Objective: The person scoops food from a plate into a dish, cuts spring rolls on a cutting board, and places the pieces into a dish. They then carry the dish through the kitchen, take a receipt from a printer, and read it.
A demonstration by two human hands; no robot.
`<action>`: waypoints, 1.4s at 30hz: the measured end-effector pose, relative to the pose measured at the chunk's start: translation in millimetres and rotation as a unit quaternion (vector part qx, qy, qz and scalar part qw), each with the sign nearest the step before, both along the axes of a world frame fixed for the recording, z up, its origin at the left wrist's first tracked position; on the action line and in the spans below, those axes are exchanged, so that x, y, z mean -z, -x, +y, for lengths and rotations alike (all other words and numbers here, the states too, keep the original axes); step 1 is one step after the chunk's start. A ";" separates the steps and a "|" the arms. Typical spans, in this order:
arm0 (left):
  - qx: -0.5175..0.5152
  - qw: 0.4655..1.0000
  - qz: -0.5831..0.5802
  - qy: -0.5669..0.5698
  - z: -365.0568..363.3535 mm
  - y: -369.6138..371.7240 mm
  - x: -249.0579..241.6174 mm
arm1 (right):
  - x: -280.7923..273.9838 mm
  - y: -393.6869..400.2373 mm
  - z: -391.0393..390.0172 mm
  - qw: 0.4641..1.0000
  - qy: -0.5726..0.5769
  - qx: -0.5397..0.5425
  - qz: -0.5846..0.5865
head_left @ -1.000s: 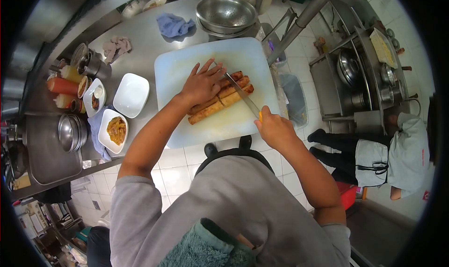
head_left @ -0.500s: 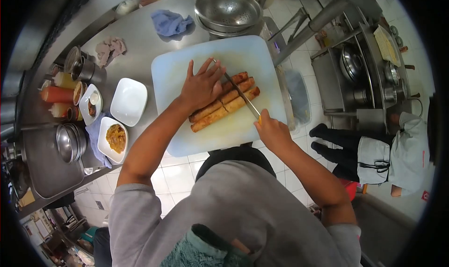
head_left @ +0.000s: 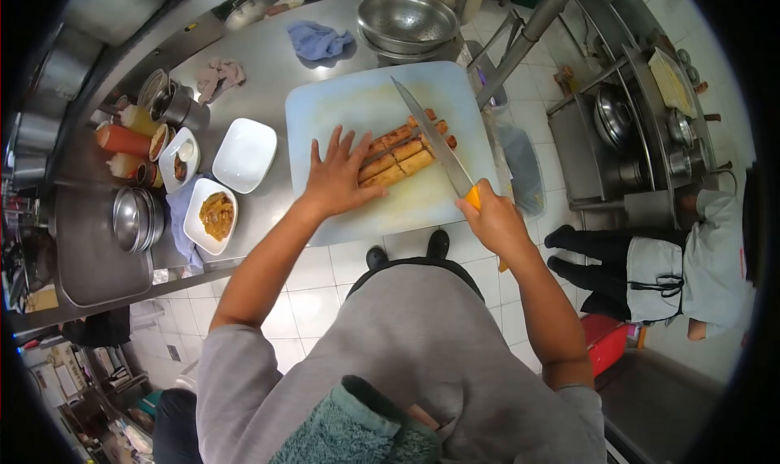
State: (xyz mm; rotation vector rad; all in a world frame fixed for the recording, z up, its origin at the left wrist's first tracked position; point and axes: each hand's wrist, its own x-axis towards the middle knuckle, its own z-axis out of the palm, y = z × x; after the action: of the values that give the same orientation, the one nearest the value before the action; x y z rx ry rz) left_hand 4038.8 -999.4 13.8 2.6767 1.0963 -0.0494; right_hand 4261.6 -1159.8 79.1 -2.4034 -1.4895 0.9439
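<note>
Browned rolls [head_left: 398, 162], cut across in places, lie side by side on a pale blue cutting board [head_left: 333, 106]. My left hand [head_left: 337, 175] has its fingers spread and touches the left end of the rolls. In my right hand [head_left: 491, 214] is the yellow handle of a long knife [head_left: 435, 136]. Its blade slants up and left over the right part of the rolls, with the tip beyond them. Whether the edge touches the rolls I cannot tell.
Left of the board stand an empty white bowl [head_left: 244, 155], a bowl of brown food [head_left: 216, 217] and sauce bottles [head_left: 122, 137]. Metal colanders [head_left: 408, 21] and a blue cloth [head_left: 318, 40] are behind. A person in white [head_left: 707, 261] stands at the right.
My left hand has moved from the top of the rolls toward their left end. The knife has turned, its blade now broad side up, and my view has shifted a little.
</note>
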 end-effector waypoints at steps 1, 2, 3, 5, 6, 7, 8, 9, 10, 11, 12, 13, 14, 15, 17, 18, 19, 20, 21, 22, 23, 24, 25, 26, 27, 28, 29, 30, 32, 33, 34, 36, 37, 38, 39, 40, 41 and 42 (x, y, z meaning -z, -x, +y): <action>-0.002 1.000 0.027 -0.003 -6.9 0.9 1.3 | 4.1 1.7 -3.7 1.000 0.002 -0.001 0.006; -0.002 1.000 0.010 -0.018 -11.2 1.5 2.8 | 8.0 4.8 -6.9 1.000 0.005 -0.001 0.011; -0.007 1.000 0.017 -0.018 -13.1 1.4 4.4 | 11.1 8.7 -9.6 1.000 -0.003 -0.006 0.013; -0.015 0.999 0.029 -0.018 -14.6 0.3 7.6 | 14.9 16.1 -13.6 1.000 -0.018 -0.015 0.015; -0.016 0.999 0.018 -0.022 -15.8 0.4 10.0 | 13.5 20.6 -13.7 1.000 -0.012 -0.018 0.018; -0.015 1.000 0.007 -0.027 -16.4 0.5 12.6 | 11.4 26.4 -12.8 1.000 -0.007 -0.021 0.021; -0.014 0.999 -0.003 -0.031 -17.3 1.6 14.0 | 10.4 31.8 -12.3 0.999 -0.001 -0.022 0.025; -0.021 1.000 -0.009 -0.019 -17.2 3.8 11.6 | 12.1 36.8 -11.5 0.999 -0.005 -0.025 0.024; -0.027 1.000 -0.014 -0.006 -16.5 6.1 7.4 | 15.2 41.5 -10.8 0.999 -0.009 -0.026 0.024; -0.032 0.999 -0.020 0.006 -15.9 8.8 5.5 | 17.1 46.3 -10.3 0.999 -0.012 -0.027 0.023; -0.045 0.998 -0.049 0.014 -11.2 13.9 7.9 | 17.4 51.2 -9.4 0.999 -0.012 -0.036 0.016; -0.058 0.995 -0.078 0.022 -1.8 21.1 12.2 | 17.4 56.0 -8.3 0.999 -0.011 -0.045 0.009; -0.070 0.991 -0.107 0.030 7.7 27.7 15.3 | 17.4 60.8 -7.5 0.999 -0.009 -0.053 0.002; -0.062 0.990 -0.121 0.020 15.7 33.0 15.1 | 17.2 65.5 -7.1 0.998 -0.006 -0.056 -0.001; -0.047 0.987 -0.150 -0.004 31.5 42.0 12.6 | 16.5 73.8 -5.2 0.998 -0.002 -0.065 -0.009; -0.018 0.986 -0.164 -0.039 36.8 43.7 8.9 | 16.6 77.1 -4.3 0.998 -0.001 -0.067 -0.011; -0.001 0.987 -0.154 -0.043 40.1 43.7 5.5 | 16.6 80.3 -3.6 0.998 0.000 -0.068 -0.013; 0.015 0.988 -0.144 -0.047 42.9 43.7 1.4 | 16.8 83.1 -3.7 0.997 0.001 -0.070 -0.016; 0.032 0.989 -0.135 -0.051 44.9 43.2 -2.2 | 16.9 85.4 -3.5 0.997 -0.002 -0.070 -0.020; 0.043 0.991 -0.117 -0.053 47.0 42.6 -1.2 | 17.0 87.0 -3.3 0.997 -0.005 -0.069 -0.024; 0.055 0.992 -0.099 -0.056 48.8 41.8 0.1 | 17.3 88.5 -3.0 0.997 -0.008 -0.069 -0.029; 0.066 0.993 -0.082 -0.058 50.0 41.7 1.6 | 16.7 89.7 -2.6 0.997 -0.006 -0.069 -0.032; 0.076 0.993 -0.072 -0.054 50.5 42.5 4.8 | 15.2 90.8 -2.1 0.997 -0.003 -0.068 -0.035; 0.086 0.993 -0.063 -0.050 50.9 43.3 9.6 | 14.1 91.9 -1.5 0.997 0.001 -0.066 -0.038; 0.096 0.993 -0.054 -0.047 51.1 43.5 13.2 | 13.7 92.9 -1.1 0.997 -0.004 -0.068 -0.041; 0.093 0.993 -0.064 -0.040 51.0 43.7 16.5 | 13.7 93.6 -0.9 0.997 -0.008 -0.070 -0.043; 0.090 0.993 -0.074 -0.034 50.5 44.0 19.5 | 13.4 93.9 0.2 0.996 -0.012 -0.071 -0.045; 0.087 0.992 -0.084 -0.027 50.3 43.8 20.8 | 11.9 93.9 2.5 0.996 -0.003 -0.075 -0.044; 0.089 0.992 -0.090 -0.021 47.9 43.6 23.9 | 6.3 95.3 6.8 0.996 0.019 -0.083 -0.039; 0.090 0.992 -0.092 -0.018 48.0 43.9 24.4 | 2.7 96.2 10.2 0.995 0.031 -0.085 -0.038; 0.096 0.991 -0.091 -0.022 49.4 44.7 25.7 | -1.2 96.4 13.8 0.994 0.043 -0.088 -0.038; 0.109 0.989 -0.091 -0.030 53.0 44.4 29.8 | 1.4 96.0 17.9 0.994 0.052 -0.090 -0.040; 0.108 0.989 -0.099 -0.034 53.5 43.2 33.0 | 6.5 96.0 16.4 0.994 0.048 -0.088 -0.043; 0.106 0.988 -0.106 -0.038 52.7 43.2 35.4 | 12.0 97.5 15.1 0.994 0.044 -0.087 -0.045; 0.103 0.987 -0.113 -0.043 53.5 44.3 36.8 | 18.2 100.3 15.6 0.994 0.053 -0.084 -0.048; 0.100 0.987 -0.110 -0.055 56.4 45.0 37.7 | 25.6 103.0 16.8 0.994 0.060 -0.080 -0.050; 0.099 0.987 -0.107 -0.067 59.2 45.2 38.4 | 32.4 105.4 17.8 0.994 0.066 -0.073 -0.053; 0.100 0.987 -0.104 -0.077 59.6 45.1 39.0 | 38.7 108.0 16.4 0.994 0.068 -0.068 -0.046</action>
State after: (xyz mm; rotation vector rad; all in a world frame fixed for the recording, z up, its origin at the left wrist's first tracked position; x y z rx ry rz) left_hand 3993.7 -939.8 -25.1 2.8400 0.7963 0.2834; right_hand 4153.5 -1143.4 40.4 -2.4971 -1.6910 1.0055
